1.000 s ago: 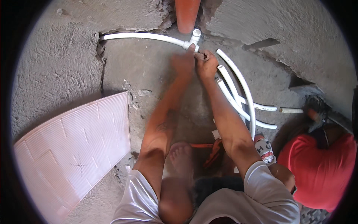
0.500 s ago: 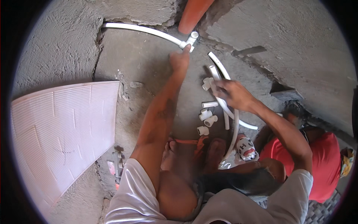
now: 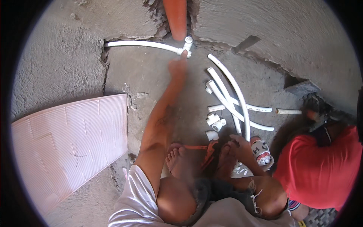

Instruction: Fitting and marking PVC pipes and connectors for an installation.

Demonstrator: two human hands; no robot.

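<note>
Reaching forward, the left hand [image 3: 177, 68] rests one finger on the white fitting [image 3: 184, 47] (blur hides any grip) at the white pipe's [image 3: 141, 44] right end; lower, the right hand [image 3: 243, 148] bends its fingers beside a foot [image 3: 224, 156], hold unclear.

White on the long pipe [image 3: 140, 44], white on the elbowed fitting [image 3: 186, 47], and white again across the loose pipes [image 3: 244, 108]! The upright pipe [image 3: 176, 19] blazes orange-red over grey floor [image 3: 151, 75], the panel [image 3: 72, 147] glows pale pink with fine stripes, and a co-worker's shirt [image 3: 321, 170] is solid red!
</note>
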